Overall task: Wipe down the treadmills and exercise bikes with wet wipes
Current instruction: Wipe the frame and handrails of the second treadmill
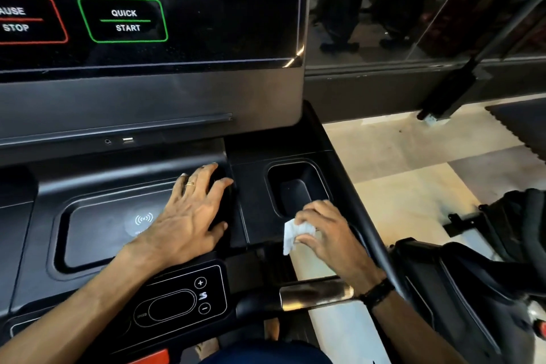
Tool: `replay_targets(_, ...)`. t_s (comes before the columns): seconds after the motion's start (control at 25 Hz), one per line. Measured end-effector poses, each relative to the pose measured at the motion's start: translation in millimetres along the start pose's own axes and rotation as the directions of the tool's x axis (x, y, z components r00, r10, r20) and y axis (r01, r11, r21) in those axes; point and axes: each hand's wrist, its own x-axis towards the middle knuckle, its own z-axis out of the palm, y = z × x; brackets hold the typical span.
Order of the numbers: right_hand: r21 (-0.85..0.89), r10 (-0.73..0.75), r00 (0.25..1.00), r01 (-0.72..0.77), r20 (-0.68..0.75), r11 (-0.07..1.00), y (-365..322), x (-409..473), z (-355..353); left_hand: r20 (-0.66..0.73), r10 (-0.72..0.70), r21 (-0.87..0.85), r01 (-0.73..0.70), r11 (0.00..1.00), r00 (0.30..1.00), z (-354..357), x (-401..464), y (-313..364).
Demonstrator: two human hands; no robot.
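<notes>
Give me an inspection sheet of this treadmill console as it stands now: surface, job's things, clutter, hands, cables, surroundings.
Surface: black plastic treadmill console with a recessed wireless-charging tray and a deep black cup holder.
Job's things: crumpled white wet wipe, at the cup holder's near edge.
Clutter: nothing seen.
Hands: left hand rests flat, fingers spread, on the tray's right side; right hand grips the wipe.
Cables: nothing seen; the USB port is unplugged.
Surroundings: dark touchscreen showing a green QUICK START button, chrome handlebar grip, pale tiled floor, a neighbouring black machine to the right.

Head view, close, down over console (147, 133)
</notes>
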Motion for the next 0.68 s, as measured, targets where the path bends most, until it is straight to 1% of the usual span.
replay_targets(0.12, -0.061, 0.055, 0.998, -0.055, -0.011, 0.997, 33, -7, -19, 0.077, 0.036, -0.015, -0.035, 0.999, 0.996, 1, 14, 10)
replay_targets(0.24, -0.051, 0.245, 0.965, -0.250, -0.091, 0.967, 60, -16, -37, 0.164, 0.052, -0.007, -0.052, 0.999, 0.985, 5, 28, 17)
replay_targets(0.28, -0.058, 0.286, 0.951, -0.294, -0.121, 0.954, 62, -19, -37, 0.190, 0.045, 0.008, -0.048, 0.999, 0.981, 6, 31, 19)
replay_targets(0.36, -0.114, 0.282, 0.947, -0.300, -0.152, 0.947, 51, -21, -28, 0.234, 0.009, 0.044, -0.020, 0.999, 0.972, 9, 36, 22)
replay_targets(0.44, -0.199, 0.218, 0.961, -0.250, -0.168, 0.948, 26, -17, -15, 0.261, -0.035, 0.065, 0.019, 0.998, 0.965, 9, 38, 23)
replay_targets(0.56, -0.316, 0.133, 0.975, -0.184, -0.176, 0.931, -13, -4, 7, 0.287, -0.081, 0.049, 0.069, 0.996, 0.955, 9, 38, 25)
replay_targets(0.64, -0.378, 0.156, 0.972, -0.212, -0.173, 0.901, -22, 0, 13, 0.299, -0.099, 0.042, 0.091, 0.995, 0.949, 10, 38, 25)
replay_targets(0.68, -0.410, 0.207, 0.959, -0.271, -0.194, 0.871, -17, 0, 10, 0.307, -0.104, 0.039, 0.097, 0.995, 0.946, 11, 37, 25)
